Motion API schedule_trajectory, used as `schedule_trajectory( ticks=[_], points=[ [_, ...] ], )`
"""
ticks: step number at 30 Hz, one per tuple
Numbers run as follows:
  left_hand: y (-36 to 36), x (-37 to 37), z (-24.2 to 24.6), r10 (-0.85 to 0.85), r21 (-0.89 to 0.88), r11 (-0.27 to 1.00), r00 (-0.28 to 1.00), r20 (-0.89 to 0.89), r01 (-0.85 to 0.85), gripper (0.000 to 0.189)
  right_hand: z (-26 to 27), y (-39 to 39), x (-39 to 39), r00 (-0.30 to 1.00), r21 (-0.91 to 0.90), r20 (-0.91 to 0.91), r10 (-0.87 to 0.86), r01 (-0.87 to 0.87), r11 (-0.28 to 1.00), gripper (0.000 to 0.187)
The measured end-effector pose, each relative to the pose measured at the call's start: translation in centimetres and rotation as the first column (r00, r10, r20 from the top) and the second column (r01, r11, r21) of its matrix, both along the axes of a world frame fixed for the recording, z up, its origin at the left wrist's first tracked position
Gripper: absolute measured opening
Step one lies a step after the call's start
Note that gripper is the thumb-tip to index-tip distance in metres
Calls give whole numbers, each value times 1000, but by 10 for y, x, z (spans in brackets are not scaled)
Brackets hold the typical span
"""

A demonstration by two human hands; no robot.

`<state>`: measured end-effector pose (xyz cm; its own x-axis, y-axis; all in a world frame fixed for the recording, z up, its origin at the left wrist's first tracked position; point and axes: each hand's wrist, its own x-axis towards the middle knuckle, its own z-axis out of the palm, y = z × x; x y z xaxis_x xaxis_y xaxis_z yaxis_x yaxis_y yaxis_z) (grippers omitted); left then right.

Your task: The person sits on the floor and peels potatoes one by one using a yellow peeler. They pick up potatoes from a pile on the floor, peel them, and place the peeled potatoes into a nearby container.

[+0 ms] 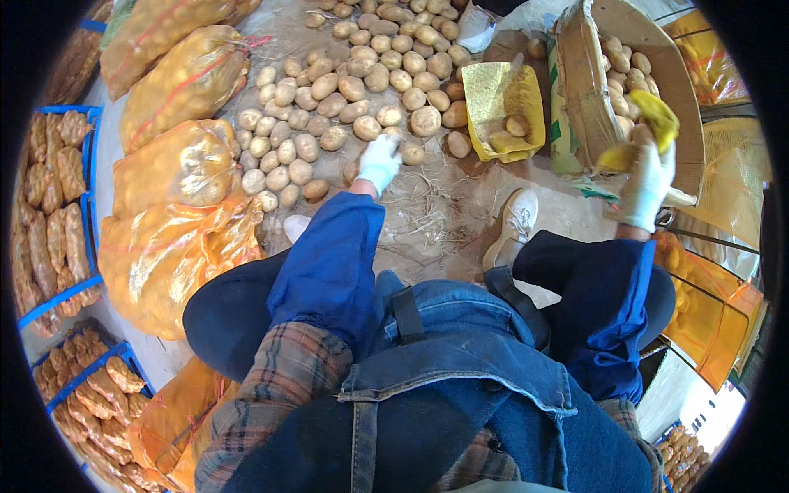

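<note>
My left hand [378,161], in a white knit glove, reaches down to the near edge of a spread of loose potatoes [425,121] on the floor. Its fingertips are among a few potatoes; whether they grip one is hidden. At the right, my gloved right hand [647,179] is beside an open cardboard box [582,92] holding several potatoes [621,68]. That hand grips a blurred yellow item [656,120], cloth-like, sticking out on both sides. Between the hands a cut-open yellow plastic container [504,92] holds a potato [517,126] and another piece.
Filled orange mesh sacks [179,166] line the left side. Blue crates [95,203] with bagged produce stand beyond them. More orange sacks [709,302] lie at the right. My shoe [516,215] rests on the dirty floor [431,228], strewn with dry straw.
</note>
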<state>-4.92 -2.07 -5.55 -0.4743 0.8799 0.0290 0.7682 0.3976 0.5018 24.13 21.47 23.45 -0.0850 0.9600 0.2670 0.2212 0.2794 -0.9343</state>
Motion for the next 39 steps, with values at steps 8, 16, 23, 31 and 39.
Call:
schedule_trajectory(
  ticks=[8,16,23,31,39],
  points=[
    [34,27,-8,6,-331,939,958,286,92,47,-46,-52,-53,886,-384,-81,457,-451,805,32],
    [41,34,93,-139,37,978,-504,852,-207,40,-81,-73,-67,829,-267,266,491,-426,864,37],
    [52,117,144,-196,257,849,176,965,-462,41,-113,-130,-87,880,-89,-81,468,-474,876,34],
    [16,105,181,-230,84,941,-434,871,-328,41,-105,-109,-70,919,-338,-232,320,-384,859,34],
    [9,116,185,-164,151,911,-2,986,-384,47,-60,-160,-70,860,-365,-322,396,-499,786,35]
  ],
)
